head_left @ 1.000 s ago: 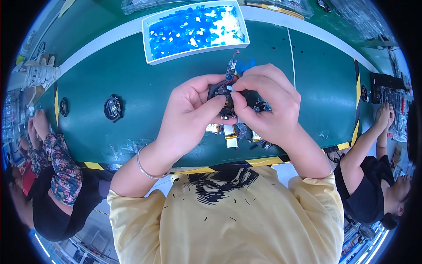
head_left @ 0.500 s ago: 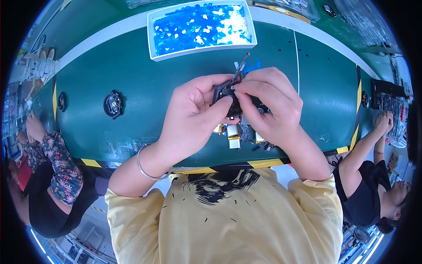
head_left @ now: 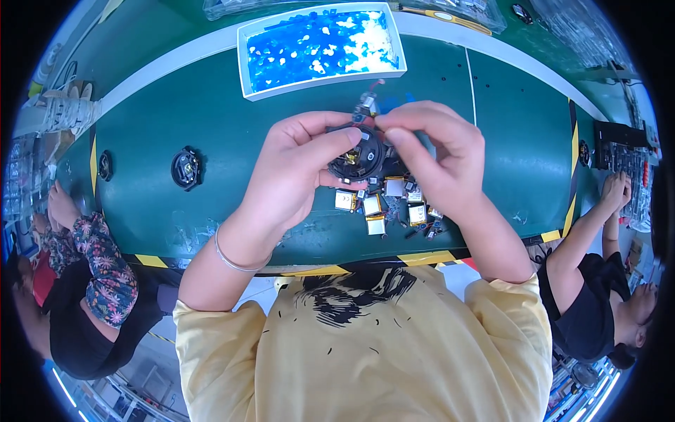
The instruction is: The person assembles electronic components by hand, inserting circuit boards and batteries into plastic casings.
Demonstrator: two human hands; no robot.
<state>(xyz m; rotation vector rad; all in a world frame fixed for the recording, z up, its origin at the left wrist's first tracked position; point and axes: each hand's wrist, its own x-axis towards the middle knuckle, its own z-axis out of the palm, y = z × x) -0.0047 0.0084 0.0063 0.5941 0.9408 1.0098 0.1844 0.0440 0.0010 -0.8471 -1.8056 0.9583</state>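
Observation:
My left hand [head_left: 299,162] grips a round black electronic housing [head_left: 363,158] by its left side, the thumb lying over its rim. Inside the housing some gold and dark parts show. A small circuit module with wires [head_left: 365,105] sticks up from its far edge. At the housing's upper right, my right hand [head_left: 436,151] has thumb and index finger pinched together; what lies between the fingertips is too small to make out. Just nearer to me than the housing lies a loose pile of small silver battery packs [head_left: 373,205] with wires.
A white tray [head_left: 242,67] of small blue and white pieces stands at the far side. Another round black housing [head_left: 186,168] lies on the green table [head_left: 239,126] to the left. A yellow-handled tool [head_left: 450,19] rests beyond the tray. Co-workers [head_left: 105,281] [head_left: 583,281] sit at both sides.
The housing has turned in my left hand, so its round open face shows more. My left thumb has shifted toward its upper rim. More of the battery pile is visible.

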